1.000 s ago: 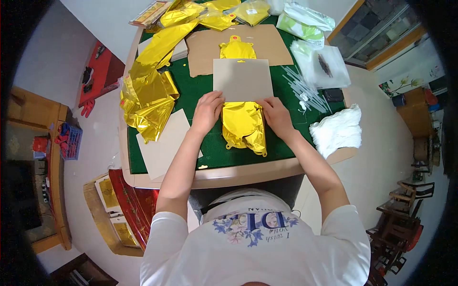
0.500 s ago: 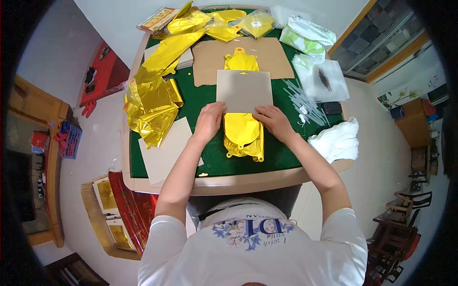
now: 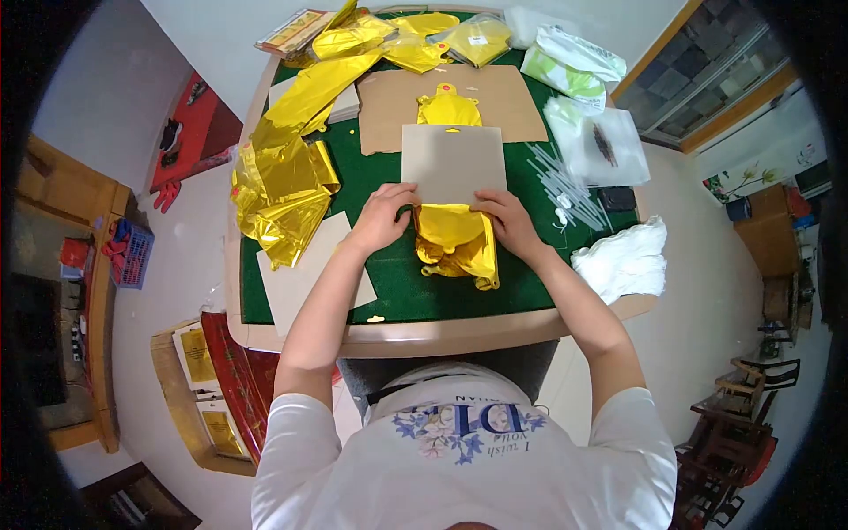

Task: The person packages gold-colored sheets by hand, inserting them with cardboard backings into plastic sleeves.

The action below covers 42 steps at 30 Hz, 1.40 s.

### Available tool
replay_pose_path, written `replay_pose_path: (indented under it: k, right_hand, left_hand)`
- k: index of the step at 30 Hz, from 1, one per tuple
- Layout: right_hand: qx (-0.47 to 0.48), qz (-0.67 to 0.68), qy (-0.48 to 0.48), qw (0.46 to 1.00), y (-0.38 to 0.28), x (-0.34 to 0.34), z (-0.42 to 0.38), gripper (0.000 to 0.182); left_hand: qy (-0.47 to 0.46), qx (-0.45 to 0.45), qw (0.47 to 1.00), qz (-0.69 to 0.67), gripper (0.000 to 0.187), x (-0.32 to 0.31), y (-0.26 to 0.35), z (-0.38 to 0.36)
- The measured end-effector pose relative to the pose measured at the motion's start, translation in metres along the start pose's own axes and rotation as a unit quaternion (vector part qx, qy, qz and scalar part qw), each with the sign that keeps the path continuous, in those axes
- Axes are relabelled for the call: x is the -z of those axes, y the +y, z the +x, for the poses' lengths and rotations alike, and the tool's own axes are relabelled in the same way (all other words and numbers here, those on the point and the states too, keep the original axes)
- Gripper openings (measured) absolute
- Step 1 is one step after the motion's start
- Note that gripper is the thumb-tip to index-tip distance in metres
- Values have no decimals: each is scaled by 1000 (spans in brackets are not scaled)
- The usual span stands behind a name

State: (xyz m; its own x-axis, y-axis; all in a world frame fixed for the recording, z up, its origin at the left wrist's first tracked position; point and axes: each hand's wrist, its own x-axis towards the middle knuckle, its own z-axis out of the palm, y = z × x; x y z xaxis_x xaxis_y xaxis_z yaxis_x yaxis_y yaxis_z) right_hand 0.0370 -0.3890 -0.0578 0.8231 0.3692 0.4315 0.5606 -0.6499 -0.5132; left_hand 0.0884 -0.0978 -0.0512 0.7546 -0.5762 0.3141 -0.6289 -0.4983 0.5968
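Observation:
A grey cardboard sheet (image 3: 452,163) with a hang hole at its top lies across a flat gold foil balloon (image 3: 455,237). Part of the balloon shows above the sheet, and its lower part hangs out below, creased and bulging. My left hand (image 3: 386,215) is at the sheet's lower left corner, fingers on the card and thumb at the foil's edge. At the opposite lower corner, my right hand (image 3: 511,221) pinches the foil edge in the same way. The fingertips under the foil are partly hidden.
Crumpled gold foil (image 3: 283,194) covers the table's left side, near a loose card (image 3: 309,278). Brown cardboard (image 3: 384,106) lies behind. To the right are clear plastic sticks (image 3: 565,190), a black box (image 3: 616,199), a white cloth (image 3: 623,261) and plastic bags (image 3: 570,66).
The balloon's lower part has been lifted and creased up against the sheet's lower edge, so it reaches less far toward me. Both hands have closed in on the foil at the corners.

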Motion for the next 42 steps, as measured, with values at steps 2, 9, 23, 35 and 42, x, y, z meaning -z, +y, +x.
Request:
replay_pose_path:
  k: [2,9,23,35,42]
  right_hand:
    - [-9,3,8,1000,-2,-2,2,26]
    - [-58,-1,47,997,-2,-6,5,20]
    - [-289,93,6,953,15,-8,23,17]
    - [-350,86,112,926,10,-19,37,21]
    - [-386,30,103,916,19,-21,43,23]
  left_hand:
    - [-4,4,1000,-2,29,-1,-1,0]
    - [9,19,1000,-7,29,-1,4,1]
    - [141,61,987,38,12,-29,5,15]
    - [229,207,943,127,17,-52,20,36]
    - [174,303,937,-11,42,-40,20,49]
